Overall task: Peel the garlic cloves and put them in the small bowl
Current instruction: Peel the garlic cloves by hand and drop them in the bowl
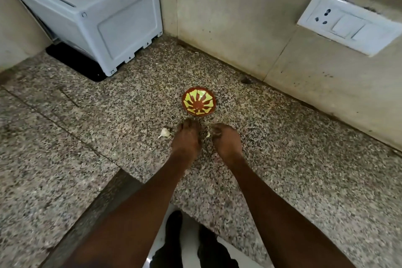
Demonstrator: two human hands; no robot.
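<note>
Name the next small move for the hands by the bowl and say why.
Probably finish stripping the skin from the garlic clove that shows between the left hand and the right hand, then drop it into the small bowl just beyond them. The bowl looks empty, and another unpeeled clove waits on the counter beside the left hand.

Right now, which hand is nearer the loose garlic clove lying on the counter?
Left. The left hand sits just right of the loose garlic clove; the right hand is farther right, beyond the left hand.
</note>
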